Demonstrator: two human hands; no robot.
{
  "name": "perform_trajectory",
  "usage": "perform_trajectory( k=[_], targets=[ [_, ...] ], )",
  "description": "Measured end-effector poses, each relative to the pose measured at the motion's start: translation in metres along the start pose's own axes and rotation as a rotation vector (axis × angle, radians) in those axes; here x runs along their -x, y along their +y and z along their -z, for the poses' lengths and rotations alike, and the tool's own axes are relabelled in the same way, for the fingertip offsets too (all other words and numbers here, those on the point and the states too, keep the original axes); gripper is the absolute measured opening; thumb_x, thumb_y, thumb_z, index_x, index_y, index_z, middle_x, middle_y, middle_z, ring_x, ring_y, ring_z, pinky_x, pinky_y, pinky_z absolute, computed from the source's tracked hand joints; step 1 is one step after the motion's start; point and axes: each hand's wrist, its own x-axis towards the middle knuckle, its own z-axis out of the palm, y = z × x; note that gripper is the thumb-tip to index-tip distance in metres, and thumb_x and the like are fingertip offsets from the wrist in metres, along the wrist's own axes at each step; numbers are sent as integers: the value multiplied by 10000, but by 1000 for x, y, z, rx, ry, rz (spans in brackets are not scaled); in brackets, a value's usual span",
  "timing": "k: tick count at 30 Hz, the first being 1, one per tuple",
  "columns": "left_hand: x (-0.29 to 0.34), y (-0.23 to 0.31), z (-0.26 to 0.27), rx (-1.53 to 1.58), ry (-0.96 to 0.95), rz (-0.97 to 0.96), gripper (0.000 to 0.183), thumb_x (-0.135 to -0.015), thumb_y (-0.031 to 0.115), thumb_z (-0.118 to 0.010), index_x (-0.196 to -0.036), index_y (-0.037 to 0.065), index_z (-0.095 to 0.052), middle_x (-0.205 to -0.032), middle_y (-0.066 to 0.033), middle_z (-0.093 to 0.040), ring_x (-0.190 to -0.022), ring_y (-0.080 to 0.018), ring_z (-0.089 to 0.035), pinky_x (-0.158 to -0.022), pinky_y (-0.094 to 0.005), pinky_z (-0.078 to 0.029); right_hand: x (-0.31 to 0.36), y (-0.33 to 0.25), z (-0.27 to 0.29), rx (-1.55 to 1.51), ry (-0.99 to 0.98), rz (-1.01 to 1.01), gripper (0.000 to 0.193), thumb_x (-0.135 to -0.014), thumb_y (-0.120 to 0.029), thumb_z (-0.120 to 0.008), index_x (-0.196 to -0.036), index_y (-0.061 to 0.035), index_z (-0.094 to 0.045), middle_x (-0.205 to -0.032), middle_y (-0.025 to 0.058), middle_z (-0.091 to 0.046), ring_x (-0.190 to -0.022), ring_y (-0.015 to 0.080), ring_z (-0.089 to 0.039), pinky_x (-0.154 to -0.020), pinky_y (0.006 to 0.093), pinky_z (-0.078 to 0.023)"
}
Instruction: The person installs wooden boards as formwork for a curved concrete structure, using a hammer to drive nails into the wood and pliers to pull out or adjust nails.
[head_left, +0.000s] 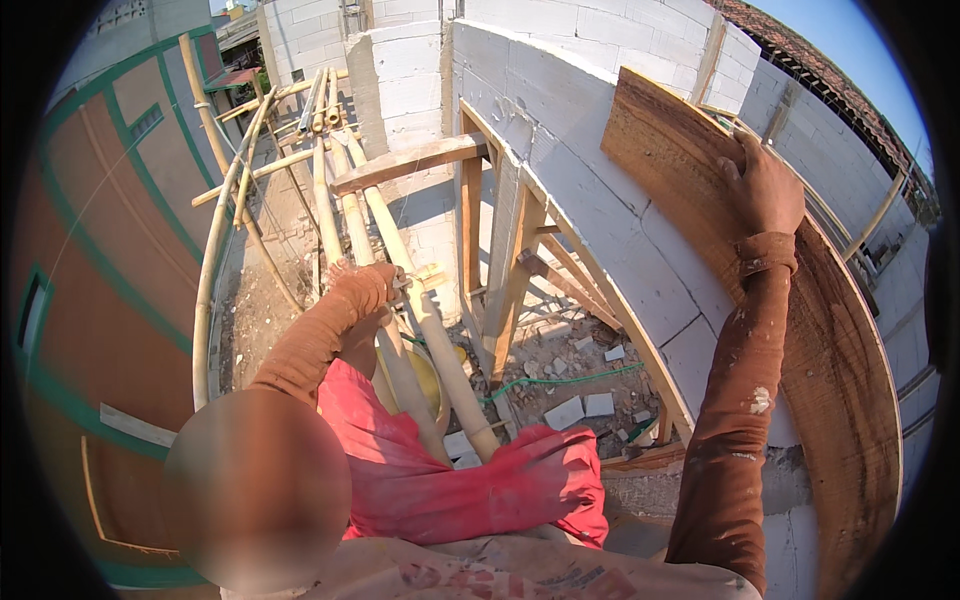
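My right hand [765,185] grips the upper edge of a long brown wooden board [700,165], its fingers curled over the top. The board stands on edge against the white block wall [570,110] and runs down toward my right side. My left hand [385,282] is low over the bamboo poles [440,350], its fingers closed and mostly hidden by the brown sleeve. A small metallic thing shows at that hand, too small to name. Beside it lies a short yellowish piece [430,275] across a pole.
A wooden beam [410,165] spans from the poles to a timber frame [515,260] under the wall. Rubble and broken blocks [580,408] lie far below, with a green hose [560,380]. A brown wall [110,250] with green trim stands left. A blurred patch hides the lower left.
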Motion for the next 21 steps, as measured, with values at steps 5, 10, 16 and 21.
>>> perform_trajectory(
  k=[5, 10, 16, 21],
  targets=[
    [-41, -53, -28, 18, 75, -188, 364, -718, 123, -699, -1062, 88, -586, -856, -141, -645, -777, -264, -622, -702, -372, -479, -3, -4, -2, -74, 42, 55, 368, -829, -347, -626, -1159, -187, -594, -1002, 61, -676, -932, 263, -637, -769, 399, -512],
    [-80, -56, -44, 89, -17, -167, 358, -740, 161, -688, -1074, 83, -584, -860, -151, -641, -789, -264, -615, -711, -375, -470, -3, 3, -1, -120, 15, 51, 334, -841, -317, -606, -1147, -185, -596, -999, 82, -676, -940, 282, -635, -779, 407, -507],
    [-80, -67, -51, 4, 58, -264, 393, -752, 211, -676, -1113, 85, -587, -918, -166, -658, -849, -301, -631, -757, -366, -482, -54, 22, -11, -245, -74, -93, 291, -843, -278, -595, -1066, -102, -659, -936, 152, -682, -880, 328, -648, -749, 413, -507],
    [-72, -65, -43, 58, 35, -228, 415, -741, 224, -696, -1119, 84, -598, -930, -176, -666, -881, -315, -641, -793, -378, -488, -99, 48, -19, -521, -533, 30, 270, -798, -242, -621, -916, -11, -697, -805, 139, -688, -787, 235, -662, -716, 376, -501]
  ],
)
